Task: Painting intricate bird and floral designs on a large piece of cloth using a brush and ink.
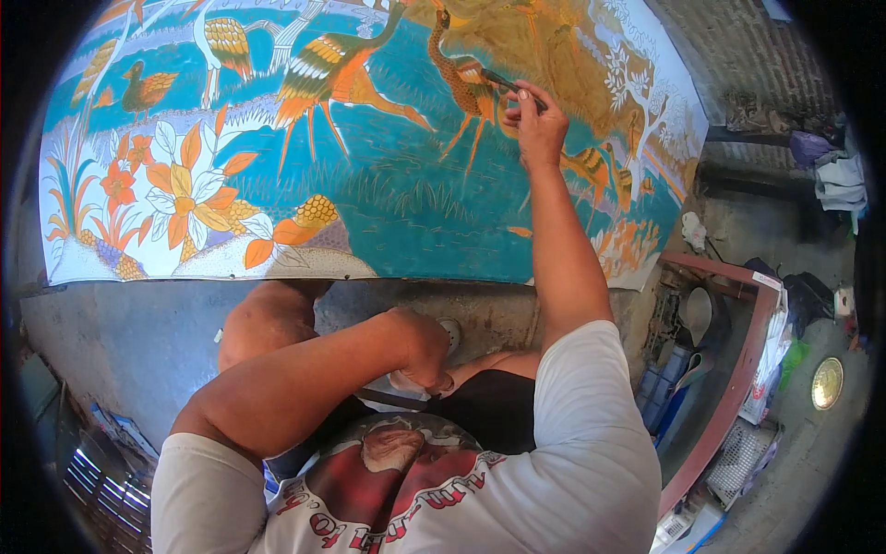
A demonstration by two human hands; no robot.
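Our right hand (542, 127) pinches a slim, dark, stick-like tool (500, 81) over the large teal, orange and white bird painting (420, 235) across the upper frame; our left hand (425, 355) bends down near centre, its grip too hidden to tell.

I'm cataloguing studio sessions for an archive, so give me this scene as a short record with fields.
Right hand: raised, holding a slim dark tool
Tool tip: at the brown long-necked bird; contact unclear
Left hand: low, near dark clothing; grip unclear
Work surface: large painted panel, teal areas, white and orange flowers at left
Right side: reddish wooden frame, round gold-coloured object
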